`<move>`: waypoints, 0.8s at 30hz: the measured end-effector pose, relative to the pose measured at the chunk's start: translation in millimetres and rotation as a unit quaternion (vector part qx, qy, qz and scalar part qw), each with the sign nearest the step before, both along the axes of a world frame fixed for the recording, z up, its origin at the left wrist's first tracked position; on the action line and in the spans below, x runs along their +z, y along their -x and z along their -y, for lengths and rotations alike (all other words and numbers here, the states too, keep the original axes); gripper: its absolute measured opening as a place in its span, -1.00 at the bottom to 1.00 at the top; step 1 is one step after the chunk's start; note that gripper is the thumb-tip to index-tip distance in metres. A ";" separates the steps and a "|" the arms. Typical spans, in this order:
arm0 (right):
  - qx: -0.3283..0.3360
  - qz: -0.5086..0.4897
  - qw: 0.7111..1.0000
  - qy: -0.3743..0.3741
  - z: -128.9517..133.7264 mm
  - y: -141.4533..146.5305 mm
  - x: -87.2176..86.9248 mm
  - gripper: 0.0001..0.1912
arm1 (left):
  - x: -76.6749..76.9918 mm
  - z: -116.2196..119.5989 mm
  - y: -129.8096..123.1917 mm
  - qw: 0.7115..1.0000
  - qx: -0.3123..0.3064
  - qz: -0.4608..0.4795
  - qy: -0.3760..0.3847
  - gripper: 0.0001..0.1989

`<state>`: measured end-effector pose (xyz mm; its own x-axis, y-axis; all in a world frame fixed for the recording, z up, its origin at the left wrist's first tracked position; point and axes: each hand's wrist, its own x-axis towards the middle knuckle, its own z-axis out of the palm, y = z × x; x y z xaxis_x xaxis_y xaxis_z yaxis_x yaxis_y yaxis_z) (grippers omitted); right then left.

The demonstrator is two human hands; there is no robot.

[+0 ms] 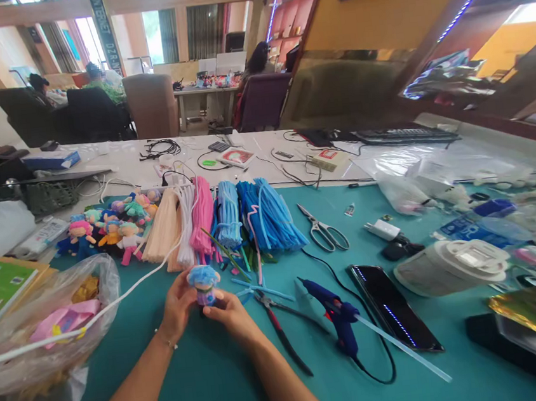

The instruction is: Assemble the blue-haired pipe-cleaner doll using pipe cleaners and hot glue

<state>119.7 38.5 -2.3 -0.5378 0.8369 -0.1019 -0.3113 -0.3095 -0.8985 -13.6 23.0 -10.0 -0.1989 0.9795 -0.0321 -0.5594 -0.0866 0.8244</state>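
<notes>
A small doll [205, 285] with fluffy blue hair and a purple body stands upright between my two hands, low over the green mat [172, 383]. My left hand [183, 302] has its fingers closed on the doll's left side. From the other side, my right hand [229, 313] grips its lower body with thumb and fingers. Behind it lie bundles of pipe cleaners in peach [163, 227], pink [201, 217], light blue [228, 214] and darker blue [274, 216]. Several similar finished-looking dolls [108, 227] are grouped at the left of the bundles.
Pliers [282, 333], a blue glue gun [334, 311] with a glue stick, scissors [323, 230] and a black phone [394, 305] lie to the right. A white lidded container [450, 264] stands farther right. A plastic bag [64, 317] and white cable [133, 285] are at left. People sit in the background.
</notes>
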 end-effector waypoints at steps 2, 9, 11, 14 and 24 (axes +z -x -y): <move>0.002 0.009 1.000 -0.004 2.0 -0.6 0.4 -0.58 | 1.7 3.9 -0.1 1.000 0.005 -0.028 -0.004 -0.54; 0.005 0.029 1.000 0.010 10.2 -3.3 3.2 -0.56 | 6.4 15.3 -0.5 0.998 -0.005 -0.068 0.000 -0.56; 0.002 0.031 0.999 0.012 12.2 -3.2 5.3 -0.55 | 8.0 16.8 -1.3 0.998 -0.002 -0.069 0.009 -0.56; -0.006 0.024 1.000 0.017 14.0 -2.3 7.6 -0.50 | 11.3 16.3 -2.9 0.997 0.027 -0.060 0.031 -0.58; -0.061 0.006 0.997 0.055 10.8 -1.1 2.2 -0.61 | 11.2 8.7 -2.9 0.994 0.085 -0.037 0.061 -0.56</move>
